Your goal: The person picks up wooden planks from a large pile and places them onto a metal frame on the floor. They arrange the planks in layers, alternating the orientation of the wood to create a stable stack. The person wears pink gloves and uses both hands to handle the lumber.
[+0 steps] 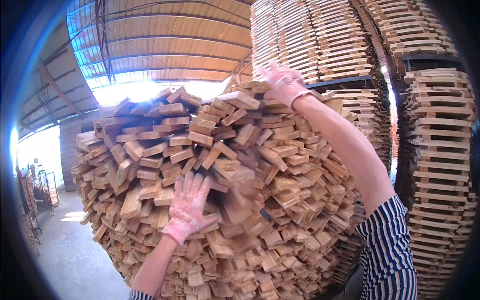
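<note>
Head view: left hand [189,209], gloved in pinkish white, fingers spread wide against front of big heap of wooden planks [300,197]; right hand [286,84], gloved likewise, reaching over heap's top, fingers outstretched, can't tell from here if touching wood; few blurred planks [234,200] just beside left hand; tall pallet stacks [441,155] off to right, metal roof [175,30] overhead
</note>
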Demonstrator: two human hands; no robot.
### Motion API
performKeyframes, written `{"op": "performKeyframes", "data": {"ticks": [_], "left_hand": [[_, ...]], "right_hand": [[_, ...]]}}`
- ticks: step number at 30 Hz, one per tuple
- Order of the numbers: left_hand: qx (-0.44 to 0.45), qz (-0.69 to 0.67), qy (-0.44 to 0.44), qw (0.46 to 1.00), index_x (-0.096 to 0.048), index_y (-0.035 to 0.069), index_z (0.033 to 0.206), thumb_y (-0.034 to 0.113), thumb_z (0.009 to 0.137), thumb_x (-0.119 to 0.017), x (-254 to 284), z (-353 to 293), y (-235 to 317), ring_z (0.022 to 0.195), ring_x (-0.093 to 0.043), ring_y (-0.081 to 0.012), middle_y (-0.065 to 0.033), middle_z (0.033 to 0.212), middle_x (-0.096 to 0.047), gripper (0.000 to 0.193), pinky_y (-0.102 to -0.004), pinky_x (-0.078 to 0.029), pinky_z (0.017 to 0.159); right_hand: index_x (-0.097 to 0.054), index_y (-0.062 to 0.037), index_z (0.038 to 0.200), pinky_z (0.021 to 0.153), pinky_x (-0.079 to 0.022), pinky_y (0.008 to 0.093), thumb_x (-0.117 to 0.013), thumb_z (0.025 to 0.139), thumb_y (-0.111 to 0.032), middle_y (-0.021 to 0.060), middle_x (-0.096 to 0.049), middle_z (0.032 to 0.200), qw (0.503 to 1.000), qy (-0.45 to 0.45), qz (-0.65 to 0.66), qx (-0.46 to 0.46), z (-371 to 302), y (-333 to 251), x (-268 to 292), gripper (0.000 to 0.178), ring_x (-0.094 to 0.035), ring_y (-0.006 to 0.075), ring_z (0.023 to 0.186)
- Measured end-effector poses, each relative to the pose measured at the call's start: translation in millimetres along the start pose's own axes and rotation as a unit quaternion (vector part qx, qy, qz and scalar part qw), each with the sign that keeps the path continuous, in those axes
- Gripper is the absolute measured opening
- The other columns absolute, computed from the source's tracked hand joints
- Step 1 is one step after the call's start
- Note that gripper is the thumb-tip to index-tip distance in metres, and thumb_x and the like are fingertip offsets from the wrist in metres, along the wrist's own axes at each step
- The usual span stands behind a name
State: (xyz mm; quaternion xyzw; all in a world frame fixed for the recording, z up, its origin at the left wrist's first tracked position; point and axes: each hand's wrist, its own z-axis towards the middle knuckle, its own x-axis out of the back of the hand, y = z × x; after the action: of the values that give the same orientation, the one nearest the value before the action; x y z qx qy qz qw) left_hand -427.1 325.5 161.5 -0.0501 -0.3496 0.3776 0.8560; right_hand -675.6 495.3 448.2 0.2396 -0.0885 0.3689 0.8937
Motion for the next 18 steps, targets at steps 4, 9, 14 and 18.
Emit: {"op": "performKeyframes", "data": {"ticks": [4, 9, 14, 18], "left_hand": [[0.004, 0.012, -0.01, 1.0, -0.036, 0.002, 0.158, 0.066, 0.072, -0.08, -3.4, 6.9, 5.8, 0.154, -0.027, -0.0435, -0.0225, 0.16, -0.04, 0.115, -0.0594, -0.015, 0.129], [0.009, 0.019, -0.004, 1.0, -0.037, 0.003, 0.158, 0.066, 0.074, -0.078, -8.4, 6.1, 7.0, 0.154, -0.028, -0.0427, -0.022, 0.158, -0.043, 0.113, -0.0586, -0.014, 0.129], [0.024, 0.042, 0.004, 0.999, -0.038, 0.007, 0.158, 0.064, 0.076, -0.078, -5.2, 4.9, 8.9, 0.153, -0.03, -0.0403, -0.019, 0.157, -0.045, 0.108, -0.0582, -0.017, 0.128], [0.031, 0.035, 0.022, 0.999, -0.04, 0.01, 0.158, 0.063, 0.075, -0.079, -10.9, 6.3, 9.8, 0.153, -0.031, -0.0385, -0.0173, 0.157, -0.046, 0.107, -0.058, -0.016, 0.128]], "right_hand": [[-0.05, -0.0268, 0.15, 0.093, -0.059, 0.0459, -0.087, 0.079, -0.032, 0.0138, -0.056, 0.14, 0.993, 0.074, -0.062, 0.063, 17.0, -1.0, -24.7, 0.08, -0.063, 0.0333, 0.125], [-0.051, -0.0353, 0.15, 0.091, -0.059, 0.0488, -0.081, 0.084, -0.033, 0.0077, -0.064, 0.131, 0.979, -0.024, -0.041, 0.2, 36.9, 17.0, -15.9, 0.072, -0.066, 0.0287, 0.121], [-0.058, -0.0178, 0.134, 0.087, -0.06, 0.0493, -0.078, 0.088, -0.039, 0.0071, -0.07, 0.121, 0.976, 0.033, -0.111, 0.186, 30.8, 10.7, -22.8, 0.055, -0.071, 0.0281, 0.113], [-0.057, -0.0267, 0.138, 0.082, -0.061, 0.0469, -0.075, 0.089, -0.051, 0.0051, -0.075, 0.113, 0.985, -0.012, -0.098, 0.142, 40.9, 10.6, -14.8, 0.058, -0.075, 0.0251, 0.104]]}}
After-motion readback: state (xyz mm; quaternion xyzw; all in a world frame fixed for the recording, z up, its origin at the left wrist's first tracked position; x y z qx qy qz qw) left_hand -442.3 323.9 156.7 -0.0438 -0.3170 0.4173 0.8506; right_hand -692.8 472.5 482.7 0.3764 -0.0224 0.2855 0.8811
